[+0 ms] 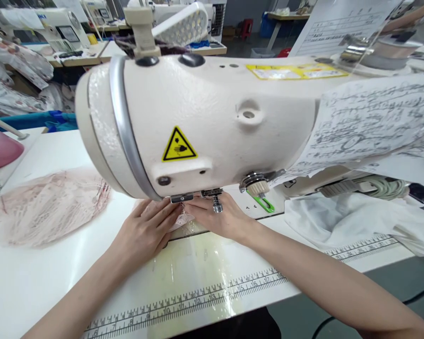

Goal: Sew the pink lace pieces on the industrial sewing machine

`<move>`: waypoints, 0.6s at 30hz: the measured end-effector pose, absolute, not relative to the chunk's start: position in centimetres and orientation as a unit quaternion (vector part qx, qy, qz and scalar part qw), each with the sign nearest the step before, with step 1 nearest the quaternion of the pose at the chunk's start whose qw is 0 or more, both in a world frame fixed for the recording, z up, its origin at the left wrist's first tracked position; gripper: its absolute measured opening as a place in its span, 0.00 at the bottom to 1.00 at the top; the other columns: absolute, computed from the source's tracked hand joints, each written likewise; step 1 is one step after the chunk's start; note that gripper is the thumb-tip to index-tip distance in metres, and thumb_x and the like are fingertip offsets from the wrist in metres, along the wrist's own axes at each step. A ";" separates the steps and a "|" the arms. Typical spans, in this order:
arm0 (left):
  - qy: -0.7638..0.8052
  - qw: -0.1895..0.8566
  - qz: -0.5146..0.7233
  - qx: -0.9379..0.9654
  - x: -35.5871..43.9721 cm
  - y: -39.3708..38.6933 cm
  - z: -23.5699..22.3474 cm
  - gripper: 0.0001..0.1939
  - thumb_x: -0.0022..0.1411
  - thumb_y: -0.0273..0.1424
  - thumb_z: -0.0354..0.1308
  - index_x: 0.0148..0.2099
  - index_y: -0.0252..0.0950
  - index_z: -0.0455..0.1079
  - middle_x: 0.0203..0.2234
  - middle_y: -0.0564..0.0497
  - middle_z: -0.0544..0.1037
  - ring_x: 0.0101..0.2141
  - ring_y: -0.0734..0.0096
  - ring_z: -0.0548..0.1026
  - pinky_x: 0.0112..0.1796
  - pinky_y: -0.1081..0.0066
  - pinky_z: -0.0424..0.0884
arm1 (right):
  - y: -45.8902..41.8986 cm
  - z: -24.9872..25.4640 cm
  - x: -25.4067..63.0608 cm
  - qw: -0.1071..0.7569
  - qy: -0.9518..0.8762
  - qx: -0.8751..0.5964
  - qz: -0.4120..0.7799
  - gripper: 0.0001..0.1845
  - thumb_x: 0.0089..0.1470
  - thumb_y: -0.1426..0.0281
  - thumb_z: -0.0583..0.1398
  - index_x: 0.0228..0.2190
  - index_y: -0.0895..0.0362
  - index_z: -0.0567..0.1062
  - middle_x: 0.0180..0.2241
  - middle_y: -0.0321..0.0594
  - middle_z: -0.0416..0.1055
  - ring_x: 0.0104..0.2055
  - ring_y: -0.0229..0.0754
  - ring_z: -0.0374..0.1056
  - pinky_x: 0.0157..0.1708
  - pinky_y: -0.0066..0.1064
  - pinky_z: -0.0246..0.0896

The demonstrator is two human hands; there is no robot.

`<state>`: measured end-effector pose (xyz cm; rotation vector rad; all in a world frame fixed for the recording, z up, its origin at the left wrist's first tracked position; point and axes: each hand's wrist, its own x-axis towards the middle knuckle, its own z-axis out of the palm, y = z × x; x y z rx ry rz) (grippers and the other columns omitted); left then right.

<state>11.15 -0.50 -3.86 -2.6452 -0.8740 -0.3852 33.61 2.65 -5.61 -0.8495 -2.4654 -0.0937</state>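
Beneath the head of a white sewing machine (212, 117), a small pale pink lace piece (182, 221) lies on the machine bed. My left hand (146, 230) rests on its left side, fingers stretched out and laid flat, pressing on the cloth. From the right, my right hand (221, 216) reaches under the head with its fingers extended flat on the lace close to the needle area. The machine head covers some of the fingertips, and the needle itself is hidden. A larger pale pink lace piece (53, 205) is spread on the table, left of my left hand.
A printed ruler strip (198, 303) runs along the table's front edge. White cloth (353, 219) lies at the right, by a coiled cable (383, 188). A green tool (265, 202) lies on the bed. Handwritten paper (371, 122) covers the machine's right side. A pink cone (2, 148) stands left.
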 end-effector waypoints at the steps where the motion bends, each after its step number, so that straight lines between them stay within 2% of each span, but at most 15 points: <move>1: -0.290 0.160 -0.144 -0.933 11.1 -0.5 -3.8 0.18 0.68 0.27 0.48 0.57 0.30 0.67 0.52 0.45 0.75 0.50 0.58 0.74 0.49 0.57 0.67 | 2.7 -5.6 33.6 0.258 -0.917 -0.300 -0.055 0.13 0.59 0.80 0.52 0.30 0.56 0.74 0.34 0.33 0.78 0.34 0.35 0.72 0.24 0.29 0.56; 6: -0.271 0.137 -0.147 -0.941 10.4 -0.2 -3.6 0.19 0.67 0.26 0.47 0.58 0.29 0.66 0.52 0.45 0.75 0.51 0.59 0.75 0.49 0.58 0.68 | 2.0 -5.3 33.4 0.275 -0.909 -0.286 -0.127 0.12 0.59 0.80 0.54 0.36 0.55 0.75 0.37 0.33 0.77 0.35 0.36 0.71 0.31 0.31 0.61; 8: -0.275 0.126 -0.149 -0.942 10.1 0.0 -3.6 0.20 0.67 0.25 0.47 0.59 0.30 0.65 0.52 0.45 0.75 0.51 0.60 0.74 0.50 0.57 0.69 | 1.5 -5.2 33.2 0.277 -0.898 -0.298 -0.166 0.14 0.58 0.82 0.54 0.34 0.54 0.76 0.37 0.31 0.76 0.33 0.34 0.69 0.34 0.31 0.61; 10: -0.277 0.114 -0.154 -0.942 9.9 0.1 -3.5 0.21 0.66 0.25 0.47 0.61 0.31 0.63 0.52 0.46 0.75 0.51 0.60 0.74 0.50 0.58 0.69 | 1.2 -5.2 32.9 0.280 -0.889 -0.309 -0.191 0.15 0.58 0.83 0.53 0.33 0.54 0.75 0.36 0.30 0.76 0.33 0.33 0.68 0.33 0.31 0.59; 13: -0.274 0.100 -0.165 -0.942 9.6 0.4 -3.5 0.24 0.66 0.25 0.48 0.63 0.34 0.60 0.52 0.47 0.75 0.51 0.61 0.74 0.50 0.59 0.70 | 1.2 -5.6 32.5 0.296 -0.894 -0.281 -0.186 0.13 0.58 0.82 0.54 0.32 0.55 0.74 0.34 0.30 0.75 0.38 0.33 0.67 0.29 0.29 0.56; 18: -0.280 0.096 -0.173 -0.939 9.5 0.5 -3.5 0.23 0.65 0.25 0.49 0.62 0.35 0.62 0.50 0.47 0.76 0.50 0.62 0.75 0.50 0.59 0.72 | 1.4 -6.3 32.1 0.298 -0.909 -0.246 -0.157 0.10 0.60 0.79 0.55 0.34 0.56 0.74 0.32 0.33 0.75 0.40 0.35 0.67 0.38 0.29 0.60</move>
